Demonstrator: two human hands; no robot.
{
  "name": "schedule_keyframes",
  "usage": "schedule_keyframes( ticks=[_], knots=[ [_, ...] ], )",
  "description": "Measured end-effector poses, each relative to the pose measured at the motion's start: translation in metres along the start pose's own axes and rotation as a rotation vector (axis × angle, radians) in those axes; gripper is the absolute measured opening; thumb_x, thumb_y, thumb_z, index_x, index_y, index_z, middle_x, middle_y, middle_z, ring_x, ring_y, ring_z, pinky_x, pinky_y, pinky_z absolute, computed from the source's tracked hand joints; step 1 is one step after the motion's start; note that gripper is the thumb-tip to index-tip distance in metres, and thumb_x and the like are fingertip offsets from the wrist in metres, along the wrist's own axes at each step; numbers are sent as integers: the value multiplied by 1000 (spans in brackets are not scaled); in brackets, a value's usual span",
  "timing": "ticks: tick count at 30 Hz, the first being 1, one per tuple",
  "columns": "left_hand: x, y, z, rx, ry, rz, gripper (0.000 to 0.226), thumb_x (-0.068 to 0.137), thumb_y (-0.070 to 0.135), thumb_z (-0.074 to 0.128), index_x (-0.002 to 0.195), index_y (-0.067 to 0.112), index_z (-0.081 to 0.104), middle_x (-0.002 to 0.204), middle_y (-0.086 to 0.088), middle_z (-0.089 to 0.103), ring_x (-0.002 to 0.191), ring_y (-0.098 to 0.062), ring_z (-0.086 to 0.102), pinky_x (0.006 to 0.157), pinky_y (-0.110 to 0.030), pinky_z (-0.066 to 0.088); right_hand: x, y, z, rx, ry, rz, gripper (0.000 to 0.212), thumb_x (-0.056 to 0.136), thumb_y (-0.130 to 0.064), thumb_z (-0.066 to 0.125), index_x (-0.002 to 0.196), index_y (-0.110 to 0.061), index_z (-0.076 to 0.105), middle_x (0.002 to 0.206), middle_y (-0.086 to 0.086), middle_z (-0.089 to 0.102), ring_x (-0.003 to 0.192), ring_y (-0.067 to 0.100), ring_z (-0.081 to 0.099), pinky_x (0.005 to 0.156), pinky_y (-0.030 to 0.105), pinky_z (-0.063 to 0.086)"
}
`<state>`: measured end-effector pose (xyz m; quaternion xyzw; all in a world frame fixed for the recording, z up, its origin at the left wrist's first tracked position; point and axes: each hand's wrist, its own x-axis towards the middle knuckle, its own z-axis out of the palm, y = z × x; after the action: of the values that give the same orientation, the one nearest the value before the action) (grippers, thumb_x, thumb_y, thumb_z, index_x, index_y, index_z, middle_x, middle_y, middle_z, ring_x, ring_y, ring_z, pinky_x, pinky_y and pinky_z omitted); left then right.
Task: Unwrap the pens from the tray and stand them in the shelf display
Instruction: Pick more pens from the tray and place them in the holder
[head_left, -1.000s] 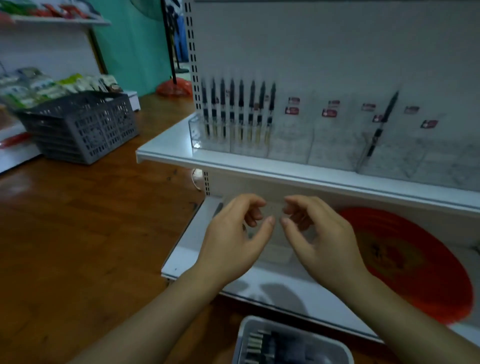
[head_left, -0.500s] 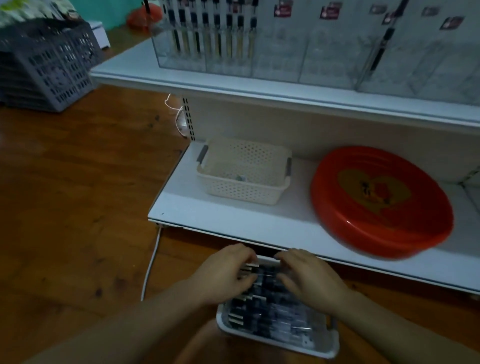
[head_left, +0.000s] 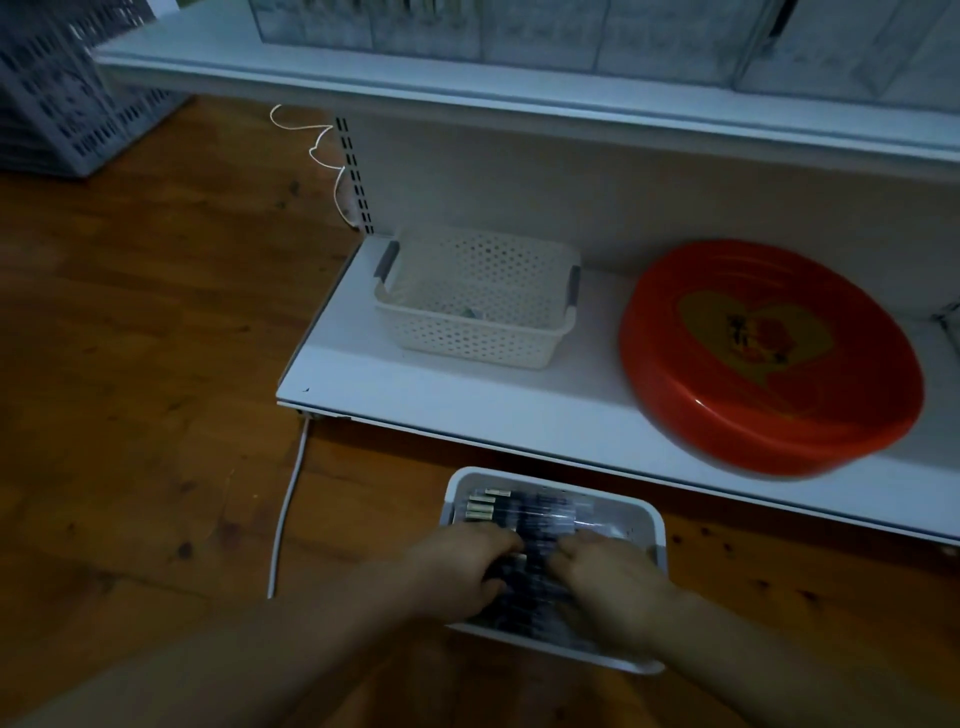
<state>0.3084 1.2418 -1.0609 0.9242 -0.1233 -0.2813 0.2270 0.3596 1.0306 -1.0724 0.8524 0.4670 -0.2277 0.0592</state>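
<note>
A white tray sits on the wooden floor just in front of the lower shelf. It is full of dark pens in clear wrappers. Both my hands are down in the tray on top of the pens. My left hand lies on the left part of the pile and my right hand on the right part, their fingers bent down among the wrappers. The fingertips are blurred, so any grip is unclear. The clear pen display stands on the upper shelf, cut off by the top edge.
On the lower shelf stand a cream perforated basket and a large red round plate. A grey crate is on the floor at the far left. A white cable runs down beside the tray.
My view has dropped from the upper display to the floor tray. Both hands went from held together at shelf height down into the tray, and have slid toward its near end.
</note>
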Motion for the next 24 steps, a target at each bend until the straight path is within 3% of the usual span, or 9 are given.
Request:
schedule_keyframes(
  ticks=[6,11,13,18,21,24],
  knots=[
    [0,-6,3,-11,-26,-17,47,99,24,58,144,18,46,143,-7,53,128,-26,50,104,-37,44,2,-5,0,-8,4,28,29,98,-16,49,126,-11,56,122,11,56,111,29,53,90,40,48],
    [4,-9,-1,-20,-7,-37,49,99,25,55,146,20,43,146,-6,51,130,-25,50,105,-37,44,0,20,-12,183,264,33,15,94,-26,49,95,-22,63,95,-1,60,87,20,58,72,35,48],
    [4,-10,-5,-27,3,-47,46,100,24,55,144,19,45,143,-7,54,126,-26,53,102,-39,47,1,33,-19,224,315,71,18,96,-30,47,95,-24,64,94,-4,59,85,18,59,72,39,51],
    [3,-11,-7,-3,8,-50,47,100,27,55,145,19,44,138,-7,57,122,-27,55,98,-39,49,-10,40,-24,225,177,72,25,98,-43,47,106,-25,62,106,-7,59,97,14,59,79,27,43],
    [2,-11,-8,-8,6,-48,50,100,28,56,148,21,42,140,-5,56,124,-26,54,99,-37,49,-14,28,-17,125,19,49,44,90,-60,45,113,-25,57,113,-4,58,104,16,56,83,30,43],
    [0,-9,-10,-4,12,-42,49,99,29,57,146,21,43,140,-5,57,124,-26,55,99,-37,48,-10,11,-11,49,-55,54,39,96,-46,54,123,-18,54,122,5,56,112,26,54,87,37,46]
  ],
)
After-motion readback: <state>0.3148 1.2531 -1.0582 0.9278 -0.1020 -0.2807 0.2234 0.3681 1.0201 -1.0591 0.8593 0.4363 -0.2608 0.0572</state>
